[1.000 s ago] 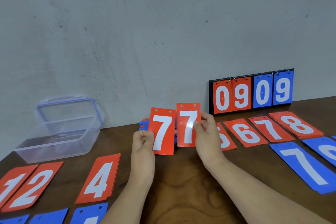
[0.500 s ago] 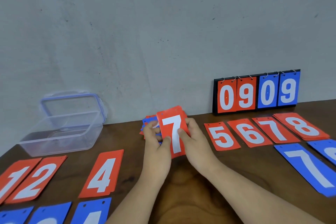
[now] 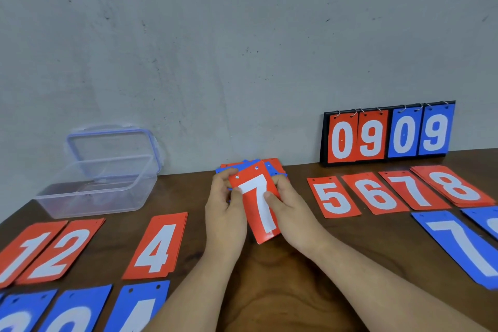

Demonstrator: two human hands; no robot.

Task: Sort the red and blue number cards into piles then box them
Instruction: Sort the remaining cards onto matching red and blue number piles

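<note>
**A:** Which step is in hand?

**B:** Sorting, I'd judge, not boxing. The left hand (image 3: 225, 213) and the right hand (image 3: 293, 213) both grip a red plastic card printed with a white 7 (image 3: 258, 205). The thumbs press on its face and the fingers curl behind. They hold it tilted over the middle of the dark brown wooden table (image 3: 269, 291). Whether a second card sits behind it I cannot tell.

**A:** And the other cards?

**B:** A loose heap of red and blue cards (image 3: 272, 166) lies just behind the hands, near the wall, and looks unsorted. To the right runs a row of red piles, 5 to 8, with the red pile showing 7 (image 3: 412, 191) third along. A blue card showing 7 (image 3: 463, 248) lies nearer the person. To the left there's a red pile showing 4 (image 3: 157, 245), with more red and blue cards beside it.

**A:** The box?

**B:** The clear plastic box with a blue-rimmed lid (image 3: 97, 186) stands open at the far left, lid propped behind it — well apart from the hands. Boxing looks a long way off.

**A:** So what does the next move call for?

**B:** One hand should let go. The other carries the card rightward over the 5 and 6 piles, lays it flat and square on the red pile showing 7, and releases it. Colour matters here — the blue 7 lies close by. Then it's back to the heap.
</note>
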